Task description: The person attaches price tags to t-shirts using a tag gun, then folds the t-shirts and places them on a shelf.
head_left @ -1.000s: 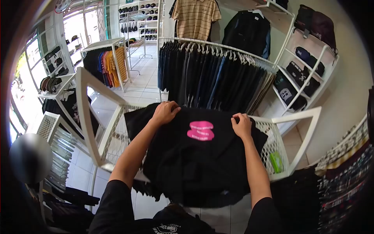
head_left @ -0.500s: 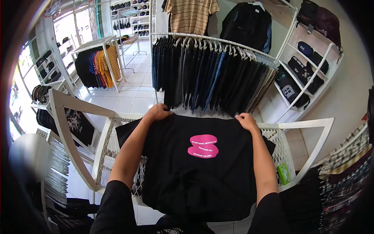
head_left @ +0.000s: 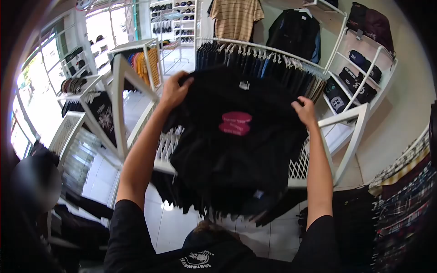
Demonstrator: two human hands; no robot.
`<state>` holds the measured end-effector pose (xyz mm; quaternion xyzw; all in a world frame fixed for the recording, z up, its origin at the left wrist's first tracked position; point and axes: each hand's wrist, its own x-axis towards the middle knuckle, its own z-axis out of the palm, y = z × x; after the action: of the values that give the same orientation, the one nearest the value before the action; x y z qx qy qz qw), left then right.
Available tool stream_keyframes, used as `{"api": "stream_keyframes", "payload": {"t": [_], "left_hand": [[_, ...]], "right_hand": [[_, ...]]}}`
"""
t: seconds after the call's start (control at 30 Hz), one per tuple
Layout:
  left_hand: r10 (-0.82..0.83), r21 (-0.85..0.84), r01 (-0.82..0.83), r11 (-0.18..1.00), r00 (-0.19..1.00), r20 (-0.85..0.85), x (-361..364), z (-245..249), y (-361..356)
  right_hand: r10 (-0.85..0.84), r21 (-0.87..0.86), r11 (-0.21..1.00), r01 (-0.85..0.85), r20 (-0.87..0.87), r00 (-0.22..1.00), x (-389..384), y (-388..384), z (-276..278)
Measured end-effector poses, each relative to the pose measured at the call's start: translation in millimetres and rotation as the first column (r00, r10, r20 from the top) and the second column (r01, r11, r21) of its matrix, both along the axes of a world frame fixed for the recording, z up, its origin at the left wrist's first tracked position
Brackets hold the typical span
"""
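Note:
A black T-shirt (head_left: pixel 227 157) hangs spread in the air before me, its pink printed patch (head_left: pixel 235 123) facing me. Pale lettering on the patch is blurred. Inside the collar a small white neck label (head_left: pixel 244 85) shows. My left hand (head_left: pixel 176 88) is closed on the shirt's left shoulder, thumb toward the fabric. At the opposite shoulder, my right hand (head_left: pixel 304 110) pinches the cloth. The lower part of the shirt sags in folds above a white mesh-topped rack (head_left: pixel 298 169).
Beyond the shirt stands a rail of hanging trousers (head_left: pixel 209 57). White shelves with bags (head_left: pixel 339 98) are at the right, with plaid shirts (head_left: pixel 400 209) hanging nearer. A white angled frame (head_left: pixel 120 100) rises by my left forearm. More dark clothes hang beneath the mesh.
Both hands have lifted the T-shirt up and away from the mesh top, still holding its shoulders. The collar label has come into sight, and my view has shifted slightly.

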<state>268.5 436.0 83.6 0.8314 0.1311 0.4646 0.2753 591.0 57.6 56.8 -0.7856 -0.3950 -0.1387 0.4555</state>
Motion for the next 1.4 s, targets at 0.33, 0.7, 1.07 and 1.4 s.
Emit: {"api": "stream_keyframes", "payload": {"t": [0.33,0.7,1.07,1.4], "left_hand": [[0.273,0.138,-0.310,0.941,0.932,0.237,-211.6,78.2,-125.8],[0.566,0.157,-0.608,0.778,0.787,0.245,-421.4,109.5,-186.8],[0.811,0.298,-0.830,0.471,0.540,0.223,-569.1,99.9,-226.0],[0.676,0.232,-0.644,0.729,0.731,-0.094,-595.9,120.5,-236.3]], "right_hand": [[0.555,0.287,0.817,-0.500,-0.156,0.817,-143.3,-41.8,71.9],[0.862,0.433,0.475,-0.766,-0.056,0.504,-280.5,35.8,110.2],[0.656,0.154,0.672,-0.725,0.331,0.678,-399.4,105.7,115.2],[0.577,0.250,0.726,-0.641,0.286,0.765,-416.4,117.2,122.7]]}}
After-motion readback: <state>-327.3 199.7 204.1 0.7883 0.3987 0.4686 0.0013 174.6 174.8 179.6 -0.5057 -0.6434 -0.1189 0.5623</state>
